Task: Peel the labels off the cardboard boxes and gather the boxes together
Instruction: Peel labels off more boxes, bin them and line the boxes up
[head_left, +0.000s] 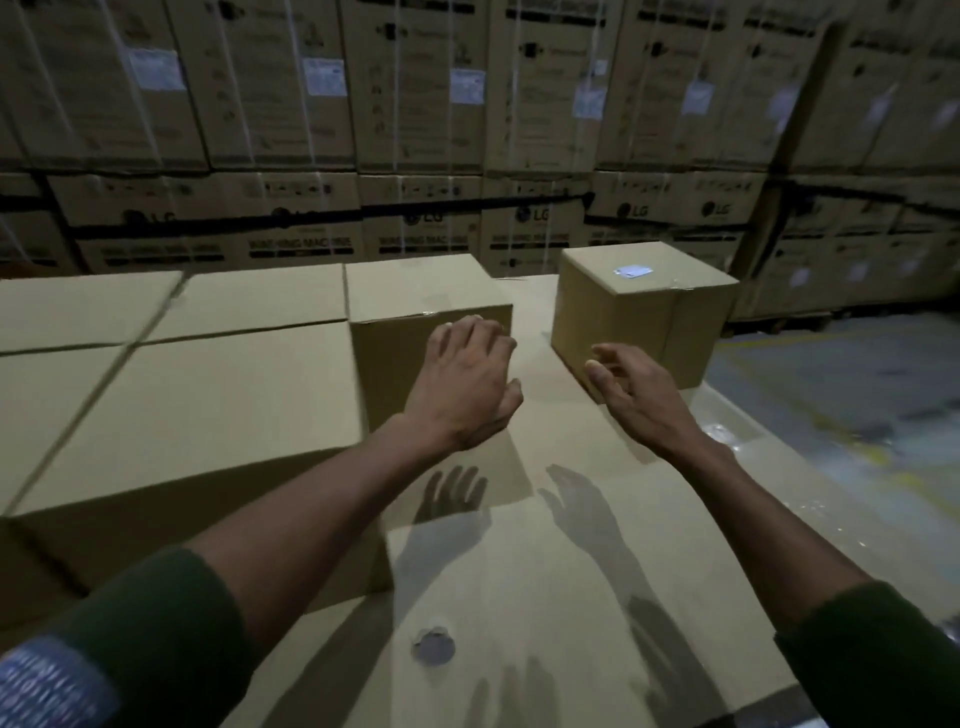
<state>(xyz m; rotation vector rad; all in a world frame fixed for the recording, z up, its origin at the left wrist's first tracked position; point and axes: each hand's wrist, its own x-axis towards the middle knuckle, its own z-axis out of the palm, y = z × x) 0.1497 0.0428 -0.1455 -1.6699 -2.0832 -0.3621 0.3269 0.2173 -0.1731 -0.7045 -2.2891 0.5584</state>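
Lone box (644, 312) with pale label (631, 270) on top stands apart, right of gathered boxes (208, 374). Right hand (631, 387) open, empty, at box's near lower corner, contact unclear. Left hand (467, 384) open, empty, against nearest gathered box (426, 312). Judgement: right hand nearer; label lies beyond and above it.

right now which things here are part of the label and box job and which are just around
Job:
- lone box with a label on top
- grouped boxes
- left hand, right hand, both open

Just around:
- stacked washing machine cartons
- floor
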